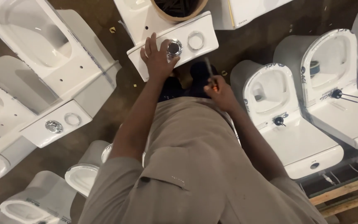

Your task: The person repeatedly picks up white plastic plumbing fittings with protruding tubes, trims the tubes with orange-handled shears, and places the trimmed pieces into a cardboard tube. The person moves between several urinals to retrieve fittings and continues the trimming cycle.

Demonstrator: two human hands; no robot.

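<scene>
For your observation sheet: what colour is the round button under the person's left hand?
Shiny chrome silver button, clearest in the head view.

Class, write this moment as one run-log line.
left hand: on chrome flush button of white tank lid | right hand: holding screwdriver | around: white toilets on floor

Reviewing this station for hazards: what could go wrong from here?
1. The left hand presses the chrome flush button on a cistern lid that appears loose on the toilet; it might slide off.
2. The right hand holds a thin screwdriver-like tool in a one-handed grip; a slip could chip glaze.
3. Toilets crowd the floor: possible trip hazard.
</scene>
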